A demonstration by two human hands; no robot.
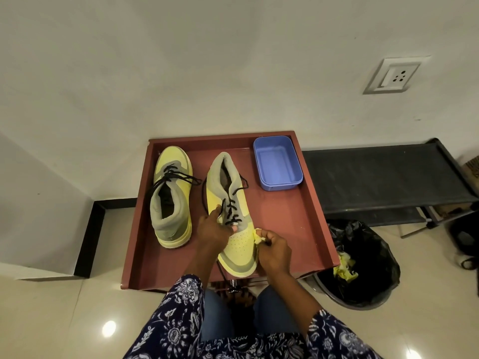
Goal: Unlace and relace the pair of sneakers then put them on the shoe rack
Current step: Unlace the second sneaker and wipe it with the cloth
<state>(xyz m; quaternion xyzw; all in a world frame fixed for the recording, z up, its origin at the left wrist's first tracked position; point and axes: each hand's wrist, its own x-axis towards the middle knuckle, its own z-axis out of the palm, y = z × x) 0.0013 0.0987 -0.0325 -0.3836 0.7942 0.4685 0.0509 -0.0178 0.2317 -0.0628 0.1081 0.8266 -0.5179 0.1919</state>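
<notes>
Two yellow-and-grey sneakers with black laces lie on a reddish-brown tray table (pixel 285 218). The left sneaker (pixel 172 198) points away from me, laced and untouched. Toe towards me lies the right sneaker (pixel 233 224), its laces loose near the collar. My left hand (pixel 213 229) grips this shoe at the lower eyelets, thumb on the tongue. My right hand (pixel 274 248) pinches a small crumpled yellow scrap (pixel 259 238) against the shoe's right side.
A blue plastic box (pixel 277 163) stands at the tray's back right. A low black shoe rack (pixel 383 182) runs along the wall to the right. A bin with a black liner (pixel 363 265) holding yellow scraps sits by the tray's front right corner.
</notes>
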